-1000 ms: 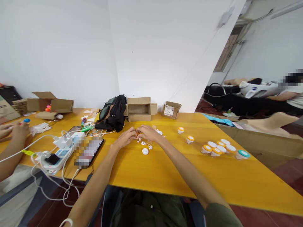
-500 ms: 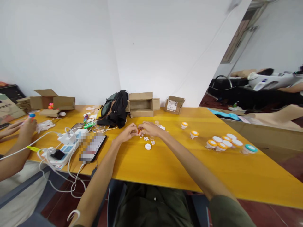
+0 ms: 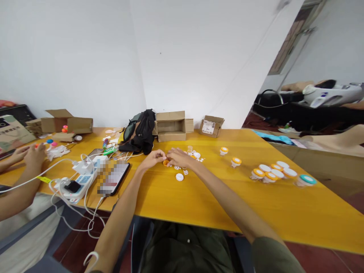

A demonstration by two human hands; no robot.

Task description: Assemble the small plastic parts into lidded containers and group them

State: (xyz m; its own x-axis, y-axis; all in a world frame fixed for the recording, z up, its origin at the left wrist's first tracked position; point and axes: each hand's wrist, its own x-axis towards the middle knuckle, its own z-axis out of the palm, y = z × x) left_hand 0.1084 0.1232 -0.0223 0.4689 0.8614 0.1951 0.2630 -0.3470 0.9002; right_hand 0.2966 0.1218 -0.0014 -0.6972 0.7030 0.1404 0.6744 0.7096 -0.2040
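Note:
My left hand (image 3: 153, 159) and my right hand (image 3: 179, 157) meet over the table, both with curled fingers. Their fingertips are pressed close together, and anything pinched between them is too small to make out. Just under the fingertips is an orange ring-shaped part (image 3: 165, 163); whether it is held or lies on the wood cannot be told. Small white perforated pieces (image 3: 177, 167) lie by my right hand. Nearer to me rests a round white cap (image 3: 179, 177). Beyond my right hand are a clear cup (image 3: 190, 149) and a white disc (image 3: 197, 155).
Capped clear containers (image 3: 271, 174) with orange, white and teal lids cluster on the right. A phone (image 3: 115, 178) and a power strip (image 3: 82, 182) with cables lie left. Cardboard boxes (image 3: 171, 136) and a black bag (image 3: 143, 132) line the wall. Another person's hands (image 3: 34, 155) work far left.
The orange part, between my fingertips before, now shows lower, beneath them. My hands stay close together. The view has shifted slightly; at far left, the other person's hands have moved and a blue piece sits apart.

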